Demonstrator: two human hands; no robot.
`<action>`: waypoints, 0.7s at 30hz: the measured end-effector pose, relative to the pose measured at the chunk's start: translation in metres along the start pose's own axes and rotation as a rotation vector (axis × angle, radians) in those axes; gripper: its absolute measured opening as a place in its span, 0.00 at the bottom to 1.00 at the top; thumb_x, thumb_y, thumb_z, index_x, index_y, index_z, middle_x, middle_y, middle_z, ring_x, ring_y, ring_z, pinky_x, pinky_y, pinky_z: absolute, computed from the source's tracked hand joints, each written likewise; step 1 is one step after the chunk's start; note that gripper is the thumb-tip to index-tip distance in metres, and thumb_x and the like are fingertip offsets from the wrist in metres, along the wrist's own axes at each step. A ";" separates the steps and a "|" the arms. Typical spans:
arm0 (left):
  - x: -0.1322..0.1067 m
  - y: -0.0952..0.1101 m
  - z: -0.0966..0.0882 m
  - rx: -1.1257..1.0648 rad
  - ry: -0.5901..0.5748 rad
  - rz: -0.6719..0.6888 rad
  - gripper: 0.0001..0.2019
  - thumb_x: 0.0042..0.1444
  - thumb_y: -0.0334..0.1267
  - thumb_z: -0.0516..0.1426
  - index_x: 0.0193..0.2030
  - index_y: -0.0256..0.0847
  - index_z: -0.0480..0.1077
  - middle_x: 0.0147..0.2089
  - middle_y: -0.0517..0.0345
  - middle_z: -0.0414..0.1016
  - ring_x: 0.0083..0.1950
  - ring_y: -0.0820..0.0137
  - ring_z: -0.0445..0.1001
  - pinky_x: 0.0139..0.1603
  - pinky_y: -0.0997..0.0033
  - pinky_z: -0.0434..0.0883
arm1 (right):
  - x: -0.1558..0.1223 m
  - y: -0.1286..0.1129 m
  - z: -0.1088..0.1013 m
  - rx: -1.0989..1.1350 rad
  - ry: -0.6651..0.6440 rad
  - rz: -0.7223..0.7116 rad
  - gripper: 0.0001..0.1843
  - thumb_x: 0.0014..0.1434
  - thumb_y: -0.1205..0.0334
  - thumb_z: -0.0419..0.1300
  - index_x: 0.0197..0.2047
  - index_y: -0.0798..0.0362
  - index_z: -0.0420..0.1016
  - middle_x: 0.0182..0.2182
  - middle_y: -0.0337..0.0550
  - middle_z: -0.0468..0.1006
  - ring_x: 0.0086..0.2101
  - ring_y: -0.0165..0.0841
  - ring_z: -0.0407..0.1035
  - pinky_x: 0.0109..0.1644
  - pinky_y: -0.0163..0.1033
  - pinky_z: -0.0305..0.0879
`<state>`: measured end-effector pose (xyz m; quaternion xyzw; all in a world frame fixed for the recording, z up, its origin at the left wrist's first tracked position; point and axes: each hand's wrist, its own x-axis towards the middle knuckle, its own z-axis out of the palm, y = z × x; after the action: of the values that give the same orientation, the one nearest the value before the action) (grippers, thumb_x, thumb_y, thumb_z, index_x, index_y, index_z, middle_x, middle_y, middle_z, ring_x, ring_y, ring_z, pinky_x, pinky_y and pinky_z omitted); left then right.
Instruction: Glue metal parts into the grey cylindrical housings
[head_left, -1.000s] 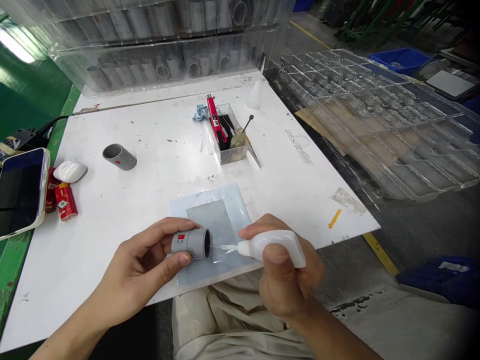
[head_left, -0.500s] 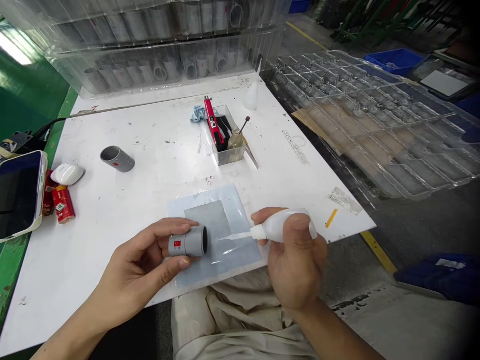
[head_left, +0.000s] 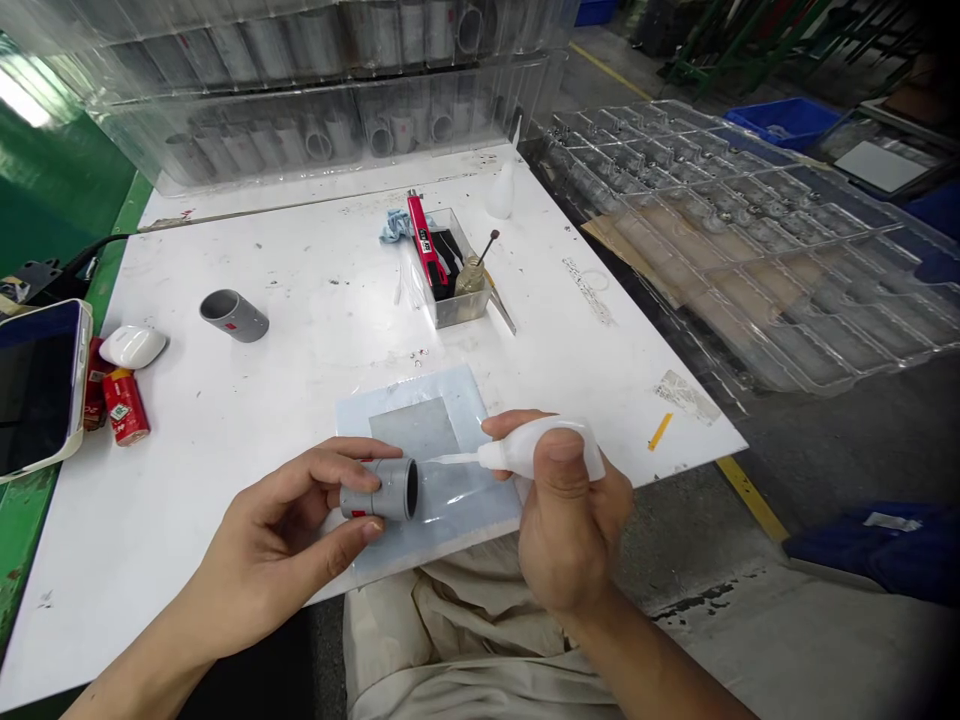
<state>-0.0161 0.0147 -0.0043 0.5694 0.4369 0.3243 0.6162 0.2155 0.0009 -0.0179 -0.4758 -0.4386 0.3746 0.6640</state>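
My left hand point(head_left: 277, 550) grips a short grey tube point(head_left: 390, 489) between thumb and fingers, its dark open end facing right. Red marks show on the tube's side. In my right hand point(head_left: 570, 540) is a white squeeze bottle point(head_left: 540, 446), my thumb pressed on its body. The bottle's thin nozzle points left, its tip close to the tube's open rim; I cannot tell if they touch. Beneath both lies a light blue sheet point(head_left: 465, 400) in clear plastic, with a grey square point(head_left: 417, 424) on it. Another grey tube point(head_left: 241, 318) lies farther off on the left.
A clear box point(head_left: 459, 312) holds a red cutter point(head_left: 426, 245) and a small jar point(head_left: 471, 276). A second squeeze bottle point(head_left: 500, 190) stands behind it. Clear trays of tubes point(head_left: 247, 150) are stacked at the back. A phone point(head_left: 41, 385) and red batteries point(head_left: 126, 408) sit left.
My right hand has moved left with the squeeze bottle, bringing the nozzle tip to the tube's rim. The tube has turned in my left hand, so its red mark has shifted downward.
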 end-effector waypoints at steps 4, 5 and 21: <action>0.001 0.001 0.000 0.005 0.000 0.015 0.10 0.66 0.32 0.65 0.49 0.53 0.76 0.63 0.57 0.76 0.60 0.68 0.73 0.49 0.80 0.75 | 0.000 0.000 -0.001 -0.014 -0.003 0.009 0.23 0.85 0.44 0.60 0.44 0.50 0.85 0.32 0.39 0.77 0.32 0.41 0.69 0.36 0.42 0.66; 0.001 0.001 0.000 0.006 -0.004 0.021 0.10 0.66 0.32 0.65 0.49 0.54 0.76 0.63 0.58 0.76 0.60 0.69 0.74 0.49 0.81 0.74 | 0.000 0.000 -0.001 -0.014 -0.004 0.013 0.22 0.85 0.44 0.60 0.44 0.50 0.85 0.32 0.39 0.77 0.32 0.41 0.69 0.36 0.42 0.65; 0.004 0.004 0.003 -0.004 0.013 0.045 0.11 0.66 0.31 0.65 0.49 0.53 0.77 0.62 0.57 0.77 0.60 0.68 0.75 0.48 0.81 0.76 | -0.003 0.000 -0.009 0.059 -0.072 0.104 0.23 0.84 0.43 0.62 0.41 0.49 0.86 0.34 0.42 0.79 0.29 0.40 0.69 0.32 0.40 0.65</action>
<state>-0.0114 0.0174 -0.0012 0.5760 0.4272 0.3426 0.6069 0.2229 -0.0049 -0.0204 -0.4646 -0.4257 0.4384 0.6409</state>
